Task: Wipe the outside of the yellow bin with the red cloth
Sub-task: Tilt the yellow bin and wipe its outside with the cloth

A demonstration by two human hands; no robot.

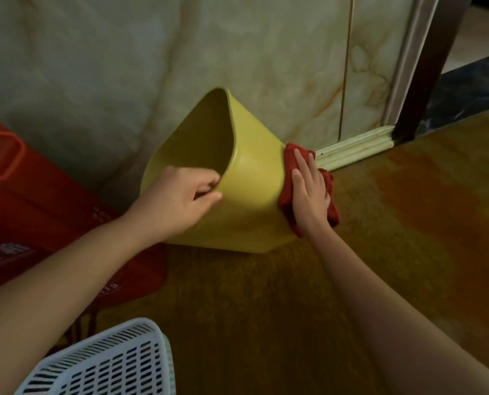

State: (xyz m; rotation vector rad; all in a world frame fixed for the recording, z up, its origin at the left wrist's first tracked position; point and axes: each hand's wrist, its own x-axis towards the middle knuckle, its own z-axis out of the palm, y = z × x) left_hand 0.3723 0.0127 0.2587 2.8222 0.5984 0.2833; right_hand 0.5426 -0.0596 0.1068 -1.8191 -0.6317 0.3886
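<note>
The yellow bin point(251, 178) lies tipped on its side on the floor, with its open mouth facing left and up. My left hand point(177, 195) grips the bin's rim at the lower edge of the mouth, fingers curled inside. My right hand point(308, 192) lies flat with fingers spread on the red cloth point(287, 201), pressing it against the bin's base end on the right. Part of the cloth is hidden under my palm.
A marble-patterned wall point(180, 52) stands right behind the bin, with a pale skirting moulding point(357, 146) and a dark door frame point(425, 81) to the right. A red bag point(38, 212) lies at the left. A white slotted basket point(109, 363) sits at the bottom left. The floor point(266, 309) is brown-yellow.
</note>
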